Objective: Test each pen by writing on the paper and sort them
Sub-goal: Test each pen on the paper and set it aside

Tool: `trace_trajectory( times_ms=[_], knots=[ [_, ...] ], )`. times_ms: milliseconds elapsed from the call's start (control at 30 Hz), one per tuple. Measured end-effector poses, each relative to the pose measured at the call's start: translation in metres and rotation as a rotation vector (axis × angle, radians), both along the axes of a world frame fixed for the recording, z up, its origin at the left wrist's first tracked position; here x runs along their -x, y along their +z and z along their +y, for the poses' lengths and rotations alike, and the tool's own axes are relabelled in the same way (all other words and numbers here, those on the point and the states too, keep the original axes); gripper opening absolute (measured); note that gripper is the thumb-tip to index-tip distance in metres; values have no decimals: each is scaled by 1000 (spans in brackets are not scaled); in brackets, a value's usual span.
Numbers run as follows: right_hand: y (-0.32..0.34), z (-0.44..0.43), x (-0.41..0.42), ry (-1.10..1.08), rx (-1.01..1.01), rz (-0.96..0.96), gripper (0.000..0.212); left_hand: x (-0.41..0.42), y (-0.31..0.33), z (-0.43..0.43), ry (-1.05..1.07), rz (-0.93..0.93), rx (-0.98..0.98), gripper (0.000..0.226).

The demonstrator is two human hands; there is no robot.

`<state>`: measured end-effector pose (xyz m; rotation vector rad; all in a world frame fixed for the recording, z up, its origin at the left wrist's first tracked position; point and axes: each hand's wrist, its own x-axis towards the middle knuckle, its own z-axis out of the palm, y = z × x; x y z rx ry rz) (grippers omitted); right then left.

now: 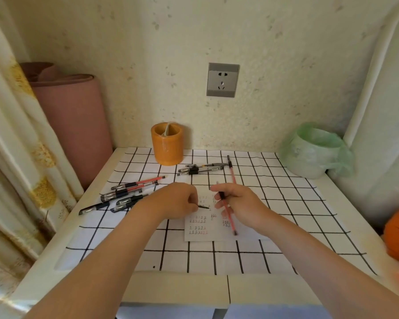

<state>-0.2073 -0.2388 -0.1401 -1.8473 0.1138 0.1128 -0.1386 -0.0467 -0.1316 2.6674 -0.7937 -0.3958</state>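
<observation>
Paper (200, 237) lies under my right grip (240, 203) holding a red pen (229, 217) for testing, left grip (175, 201) pinching its likely cap (203, 206).

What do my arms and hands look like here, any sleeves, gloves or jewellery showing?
The left hand and right hand are bare: no gloves or rings show. Both forearms are uncovered to the picture's edge, with no sleeve, watch or bracelet in view.
</observation>
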Motion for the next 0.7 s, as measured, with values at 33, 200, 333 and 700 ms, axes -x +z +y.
trace_trajectory(
  times_ms=[33,200,333,700],
  knots=[
    [-1,-1,1,0,-19,11,51,1,-1,-2,-3,-6,-16,6],
    [-5,-1,6,-39,-65,-27,19,5,-4,-8,-38,-61,-104,18],
    [-10,-1,9,-101,-126,-22,27,6,-4,-10,-89,-60,-84,30],
    [-27,-6,11,-20,87,-121,13,2,-12,-17,-100,-36,-64,28]
  ],
)
